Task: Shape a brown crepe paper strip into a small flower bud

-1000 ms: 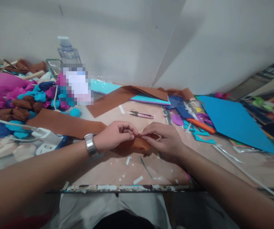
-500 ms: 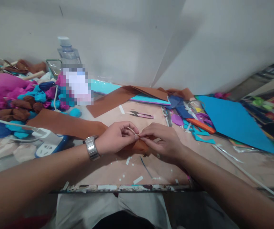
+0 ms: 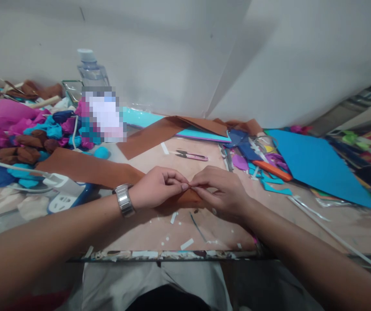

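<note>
1. Pinching the brown strip (image 3: 188, 198) between our two hands, we bring the fingertips nearly together over the middle of the work surface (image 3: 140, 233).
2. Our left hand (image 3: 158, 188), with a metal watch (image 3: 124, 200) on its wrist, grasps the strip's edge between thumb and index finger; its other fingers curl inward.
3. Our right hand (image 3: 221, 188) grips that same edge with thumb and forefinger, just beside the left fingertips. Our fingers hide the exact fold, so we cannot tell its shape.
4. We see the strip's brown length reach out leftward past the left hand, toward the crumpled brown pieces (image 3: 28, 153) and the white and blue power strip (image 3: 67, 196).
5. Beyond our hands we have small thread snips (image 3: 192, 155) lying flat, and behind them a second brown strip (image 3: 153, 136), folded, partly over light-blue sheets (image 3: 205, 134).
6. At our left we find a heap of magenta bundles (image 3: 9, 116) and a clear bottle (image 3: 93, 75) standing upright, its lower part pixelated.
7. To our right we see an orange-handled tool (image 3: 272, 170) near blue scraps (image 3: 274, 185), a large blue sheet (image 3: 318, 166) and a thin white rod (image 3: 337, 235).
8. Nearer us, small white paper bits (image 3: 187, 244) lie scattered on the surface.
</note>
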The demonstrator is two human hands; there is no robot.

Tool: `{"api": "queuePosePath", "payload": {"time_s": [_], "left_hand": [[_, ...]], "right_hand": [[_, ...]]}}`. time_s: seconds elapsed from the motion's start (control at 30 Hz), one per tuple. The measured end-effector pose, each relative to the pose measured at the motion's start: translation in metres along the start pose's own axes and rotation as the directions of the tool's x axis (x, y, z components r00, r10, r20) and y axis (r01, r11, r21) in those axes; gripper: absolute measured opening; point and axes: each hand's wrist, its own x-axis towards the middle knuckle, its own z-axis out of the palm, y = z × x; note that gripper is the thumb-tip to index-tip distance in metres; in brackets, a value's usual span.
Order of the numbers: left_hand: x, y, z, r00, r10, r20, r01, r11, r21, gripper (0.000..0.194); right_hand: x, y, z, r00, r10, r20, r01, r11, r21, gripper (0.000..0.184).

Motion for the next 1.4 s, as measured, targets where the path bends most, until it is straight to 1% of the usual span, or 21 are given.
{"api": "queuePosePath", "payload": {"time_s": [0.1,0.23,0.33,0.43,0.67,0.83,0.97,1.03,1.1,1.27,1.4], "left_hand": [[0.0,-0.001,-0.001,1.0,-0.029,0.002,0.029,0.999,-0.039,0.027],[-0.001,0.0,0.0,1.0,-0.011,-0.027,0.01,1.0,-0.02,0.027],[-0.002,0.002,0.001,0.999,0.022,-0.046,-0.021,0.999,0.032,0.025],[-0.003,0.005,0.003,0.996,0.077,-0.049,-0.072,0.993,0.098,0.022],[-0.004,0.006,0.004,0.988,0.137,-0.065,-0.124,0.976,0.178,0.017],[-0.008,0.008,0.004,0.975,0.209,-0.081,-0.174,0.934,0.312,0.019],[-0.01,0.01,0.004,0.967,0.238,-0.087,-0.187,0.903,0.386,0.02],[-0.009,0.01,0.004,0.967,0.239,-0.089,-0.189,0.905,0.382,0.019],[-0.008,0.01,0.004,0.97,0.228,-0.091,-0.184,0.922,0.341,0.02],[-0.006,0.01,0.004,0.986,0.154,-0.065,-0.135,0.964,0.228,0.024],[-0.005,0.011,0.002,0.994,0.1,-0.031,-0.096,0.987,0.13,0.03]], "right_hand": [[0.0,0.0,0.0,1.0,0.004,0.004,-0.004,1.0,-0.003,0.011],[0.001,-0.001,0.0,1.0,0.028,0.013,-0.028,0.999,-0.025,0.011],[0.001,-0.002,0.0,0.999,0.033,0.027,-0.032,0.999,-0.017,0.011],[0.0,-0.003,0.001,0.997,0.063,0.051,-0.063,0.998,-0.003,0.01],[-0.001,-0.003,0.002,0.996,0.08,0.047,-0.08,0.997,-0.007,0.011],[-0.002,-0.003,0.003,0.993,0.1,0.057,-0.101,0.995,0.0,0.013],[-0.001,-0.004,0.003,0.992,0.12,0.039,-0.12,0.993,-0.007,0.011],[-0.001,-0.004,0.003,0.992,0.122,0.036,-0.121,0.993,-0.013,0.009],[0.0,-0.005,0.002,0.993,0.114,0.036,-0.113,0.993,-0.023,0.009],[0.0,-0.004,0.001,0.997,0.073,0.011,-0.072,0.996,-0.06,0.01],[0.0,-0.004,0.001,1.0,0.02,-0.021,-0.021,0.998,-0.053,0.015]]}}
